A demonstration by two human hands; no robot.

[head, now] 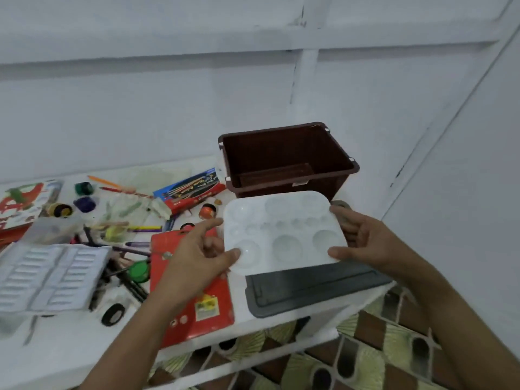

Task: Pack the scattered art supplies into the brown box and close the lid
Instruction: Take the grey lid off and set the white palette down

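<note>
A white plastic paint palette (pixel 284 232) with round wells is held level above the table, just in front of the brown box (pixel 287 161). My left hand (pixel 202 254) pinches its left edge, thumb on top. My right hand (pixel 363 237) grips its right edge. The brown box stands open at the back right of the white table (pixel 70 342), with what looks like a flat brown piece lying inside. A grey lid (pixel 309 288) lies flat on the table below the palette.
A red card pack (pixel 197 305) lies under my left arm. A blue and red brush box (pixel 191 190), paint jars (pixel 84 188), pencils, a green-lidded jar (pixel 138 271), a white tube tray (pixel 50 277) and a black tape roll (pixel 112 313) are scattered at left. Patterned floor shows past the table's right edge.
</note>
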